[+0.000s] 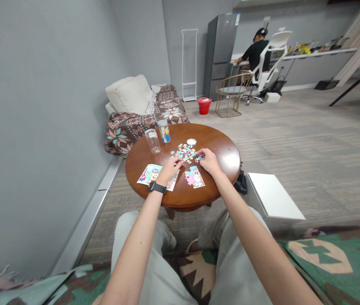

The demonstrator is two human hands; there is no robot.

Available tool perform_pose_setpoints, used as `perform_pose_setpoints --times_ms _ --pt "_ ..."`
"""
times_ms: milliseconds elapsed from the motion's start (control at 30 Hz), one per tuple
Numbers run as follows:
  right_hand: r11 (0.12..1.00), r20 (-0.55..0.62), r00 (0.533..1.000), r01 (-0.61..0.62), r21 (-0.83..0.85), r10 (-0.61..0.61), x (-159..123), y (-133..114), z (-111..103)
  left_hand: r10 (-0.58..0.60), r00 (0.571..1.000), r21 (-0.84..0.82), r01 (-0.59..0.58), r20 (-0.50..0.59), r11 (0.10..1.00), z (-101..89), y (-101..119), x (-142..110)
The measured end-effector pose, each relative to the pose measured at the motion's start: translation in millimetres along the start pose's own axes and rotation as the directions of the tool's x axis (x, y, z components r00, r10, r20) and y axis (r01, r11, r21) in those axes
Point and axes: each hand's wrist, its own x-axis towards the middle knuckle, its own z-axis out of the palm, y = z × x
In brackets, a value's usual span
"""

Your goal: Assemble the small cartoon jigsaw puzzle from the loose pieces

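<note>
The left hand [170, 168], fingers curled downward, and the right hand [207, 162] both reach the loose jigsaw pieces [184, 152] at the centre of a round wooden table [182, 198]; whether either pinches a piece, I cannot tell. Spread flat, the pieces sit within reach of both hands. Toward the table's near edge lie a printed picture card [149, 174] and a pink cluster of pieces [194, 177]; a glass tumbler [152, 140] and a drinks can [164, 131] stand out of the way at its far edge.

Jigsaw pieces [184, 152] lie on the table [219, 146], with a can [163, 131] behind them.

Red bucket [204, 106], probably plastic
</note>
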Motion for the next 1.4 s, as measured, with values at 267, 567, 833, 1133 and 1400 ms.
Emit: perform_pose_setpoints --times_ms 267,567,833,1133,1400 --pt "1.000 0.023 1.000 0.021 -0.002 -0.021 0.1 0.2 0.4 -0.039 0.999 -0.021 0.039 -0.025 0.999 1.1 -7.3 1.8" --pt "0.999 0.030 0.999 0.020 -0.045 -0.019 -0.1 -0.5 0.5 0.027 0.998 -0.021 -0.026 0.062 0.999 -0.4 -0.5 -1.9" --pt "0.999 0.042 0.999 0.028 -0.030 -0.026 0.1 -2.5 -0.1 0.006 0.999 -0.017 -0.005 0.043 1.000 2.0 -7.5 0.6" --pt "0.998 0.042 0.998 0.040 -0.046 -0.038 -0.2 -1.2 0.4 0.006 1.000 0.025 -0.006 -0.007 1.000 2.2 -6.7 2.2" --pt "0.999 0.021 0.999 0.047 -0.027 -0.046 1.1 3.0 1.9 -0.020 0.999 -0.026 0.021 0.046 0.999 0.2 -2.4 -1.1"
